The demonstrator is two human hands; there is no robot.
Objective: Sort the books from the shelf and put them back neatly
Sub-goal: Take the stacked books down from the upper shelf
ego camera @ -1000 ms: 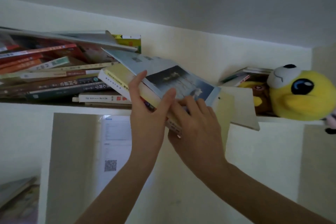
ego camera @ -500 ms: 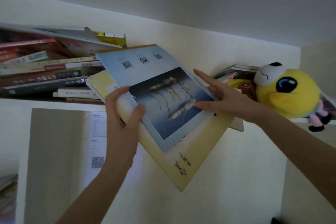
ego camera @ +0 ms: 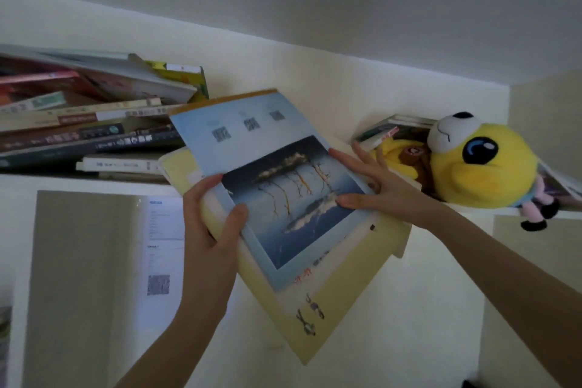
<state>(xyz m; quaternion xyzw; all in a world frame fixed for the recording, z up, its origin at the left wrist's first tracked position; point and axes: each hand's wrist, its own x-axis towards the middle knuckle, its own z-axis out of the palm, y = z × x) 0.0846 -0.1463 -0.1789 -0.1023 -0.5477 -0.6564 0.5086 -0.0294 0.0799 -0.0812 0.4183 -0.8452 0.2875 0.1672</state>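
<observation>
Step in hand, as judged: taking two stacked books off the shelf (ego camera: 78, 182) for sorting.

- The blue-covered book (ego camera: 274, 186) lies on a larger yellow book (ego camera: 333, 302). Both are tilted, just left of the plush toy (ego camera: 482, 164), with their lower corner hanging well below it.
- Left hand (ego camera: 214, 224): curled round the edge of the pair farther from the toy, thumb on the blue cover.
- Right hand (ego camera: 378, 186): fingers spread and nearly straight, pressing the cover's edge nearer the toy. It grips nothing.

Recommendation: the blue book can slide down the tilted yellow one. The right hand should get its fingers under both books before they leave the shelf, and the pair should be levelled.

Shelf contents: a disorderly heap of books (ego camera: 88, 126) lies flat and askew, well left of the toy. A smaller pile (ego camera: 385, 131) is wedged just behind the toy and touches it. A printed sheet (ego camera: 160, 246) hangs below, left of the toy.
</observation>
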